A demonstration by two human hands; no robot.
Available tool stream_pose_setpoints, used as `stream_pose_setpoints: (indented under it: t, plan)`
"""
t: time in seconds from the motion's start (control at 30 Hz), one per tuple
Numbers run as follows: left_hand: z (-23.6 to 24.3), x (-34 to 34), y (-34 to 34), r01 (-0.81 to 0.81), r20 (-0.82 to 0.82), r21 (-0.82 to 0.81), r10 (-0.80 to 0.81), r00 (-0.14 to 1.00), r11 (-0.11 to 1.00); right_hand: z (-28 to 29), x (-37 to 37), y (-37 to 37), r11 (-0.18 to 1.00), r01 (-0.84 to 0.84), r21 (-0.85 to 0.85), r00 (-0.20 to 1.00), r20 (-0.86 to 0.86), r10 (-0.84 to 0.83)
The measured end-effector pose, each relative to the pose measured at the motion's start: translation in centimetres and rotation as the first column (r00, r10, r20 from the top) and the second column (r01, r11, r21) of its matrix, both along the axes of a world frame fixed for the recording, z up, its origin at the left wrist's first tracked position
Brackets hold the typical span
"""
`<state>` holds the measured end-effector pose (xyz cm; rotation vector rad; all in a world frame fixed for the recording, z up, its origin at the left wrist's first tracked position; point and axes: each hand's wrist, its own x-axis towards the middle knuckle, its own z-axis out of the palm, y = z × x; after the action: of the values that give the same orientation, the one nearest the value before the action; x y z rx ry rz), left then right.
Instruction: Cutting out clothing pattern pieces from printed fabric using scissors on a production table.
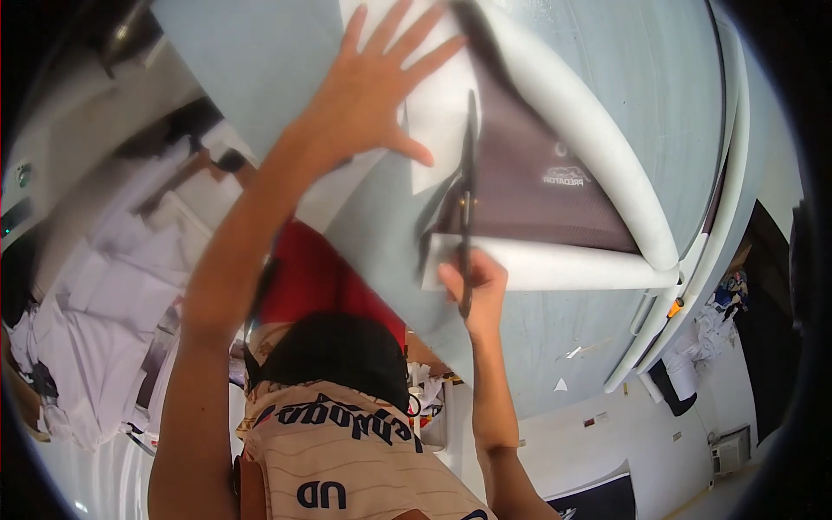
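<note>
My right hand [478, 276] grips a pair of dark scissors [468, 186], its fingers in the handles and the blades pointing away from me. The blades lie along the cut edge of a dark maroon-brown printed sheet [529, 186], whose white underside curls over as a thick roll [598, 139] on the right and along the near edge. To the left, my left hand [373, 100] presses flat with spread fingers on a white part of the sheet [438, 113], beside the blades. All this lies on a pale blue-grey table [537, 334]. Motion slightly blurs the scissors.
Small white scraps [561, 384] lie on the table's near right part. Along the right edge are a long white roll [735, 147] and an orange-handled tool [675, 307]. Heaped white fabric [113, 295] is at the left, and something red [316, 282] shows below the table edge.
</note>
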<state>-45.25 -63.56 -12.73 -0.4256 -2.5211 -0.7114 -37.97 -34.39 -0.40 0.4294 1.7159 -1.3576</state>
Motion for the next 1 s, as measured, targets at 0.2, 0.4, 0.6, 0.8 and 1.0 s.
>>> stream_pose_setpoints:
  t: [0.2,0.4,0.6,0.8,1.0]
  plan:
    - [3.5,1.0,0.4,-0.232,-0.096,-0.381,0.211,0.973,0.895,-0.3,-2.7,0.0,0.995,-0.095,0.034,0.995,-0.006,0.095]
    - [5.6,1.4,0.2,-0.121,0.539,-0.147,0.182,0.822,0.982,0.4,-4.5,-0.9,0.985,-0.146,0.087,0.989,0.004,0.146]
    - [5.3,1.7,-0.2,-0.108,0.557,-0.077,0.133,0.820,0.991,-0.3,-6.8,-0.8,0.970,-0.235,0.060,0.972,-0.012,0.236]
    - [5.8,2.6,-0.4,-0.184,0.591,-0.229,0.286,0.754,0.956,-0.7,-9.3,-1.8,0.954,-0.300,0.018,0.953,-0.026,0.301]
    - [5.5,2.9,-0.9,-0.191,0.593,-0.162,0.250,0.765,0.968,-1.4,-10.0,-3.4,0.951,-0.304,0.045,0.952,-0.027,0.306]
